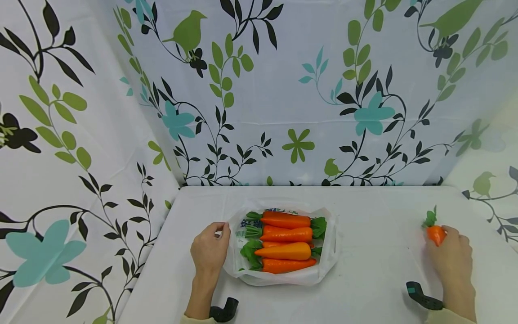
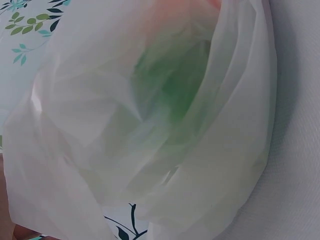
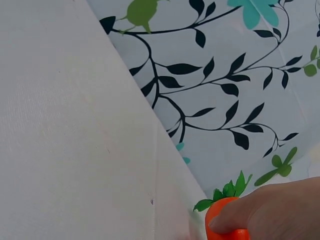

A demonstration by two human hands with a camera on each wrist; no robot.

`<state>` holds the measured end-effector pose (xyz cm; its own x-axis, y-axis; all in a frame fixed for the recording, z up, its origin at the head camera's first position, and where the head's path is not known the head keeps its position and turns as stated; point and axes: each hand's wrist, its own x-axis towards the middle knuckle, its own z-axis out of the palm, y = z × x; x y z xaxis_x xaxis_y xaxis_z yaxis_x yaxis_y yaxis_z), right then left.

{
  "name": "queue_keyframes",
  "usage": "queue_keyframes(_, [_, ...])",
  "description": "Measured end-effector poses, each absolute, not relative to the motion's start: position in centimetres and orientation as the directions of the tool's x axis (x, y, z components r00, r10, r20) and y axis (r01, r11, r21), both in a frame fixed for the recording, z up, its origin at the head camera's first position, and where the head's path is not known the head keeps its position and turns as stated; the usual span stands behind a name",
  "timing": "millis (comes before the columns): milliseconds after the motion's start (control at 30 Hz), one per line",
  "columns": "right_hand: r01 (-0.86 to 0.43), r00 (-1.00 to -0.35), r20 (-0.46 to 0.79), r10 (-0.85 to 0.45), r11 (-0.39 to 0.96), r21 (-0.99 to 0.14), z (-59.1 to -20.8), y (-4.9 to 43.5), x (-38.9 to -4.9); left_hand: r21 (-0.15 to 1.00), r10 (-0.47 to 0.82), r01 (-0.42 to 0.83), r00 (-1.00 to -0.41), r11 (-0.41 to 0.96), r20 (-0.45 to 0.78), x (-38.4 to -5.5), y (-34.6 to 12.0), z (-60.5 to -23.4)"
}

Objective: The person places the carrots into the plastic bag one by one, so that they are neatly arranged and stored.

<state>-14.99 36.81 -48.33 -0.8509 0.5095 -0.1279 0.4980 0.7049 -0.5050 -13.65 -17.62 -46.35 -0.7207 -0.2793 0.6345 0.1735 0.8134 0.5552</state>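
Several orange carrots [image 1: 286, 235] with green tops lie side by side in a white plastic bag [image 1: 279, 280], its mouth spread wide. My left hand [image 1: 210, 249] is at the bag's left edge and pinches its rim between thumb and fingers. In the left wrist view the thin bag [image 2: 75, 165] fills most of the picture, and green leaves show blurred through it. Far to the right, my right hand [image 1: 453, 256] grips another carrot [image 1: 436, 235], leaves up, above the table. The right wrist view shows the thumb pressed against that carrot [image 3: 216, 212]; its lower part is hidden.
A white table [image 1: 372, 265] lies under the bag and both hands. Behind it and to the sides hang white cloths [image 1: 267, 99] printed with leaves, birds and flowers. Each wrist wears a black camera mount, such as the right one [image 1: 422, 297].
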Motion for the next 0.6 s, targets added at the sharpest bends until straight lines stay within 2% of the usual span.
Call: queue_keyframes(600, [0.376, -0.903, -0.014, 0.429, 0.774, -0.509, -47.6, 34.9, -15.3, 0.545, -0.28, 0.171, -0.712, 0.821, 0.644, -13.7, -17.5, -46.2])
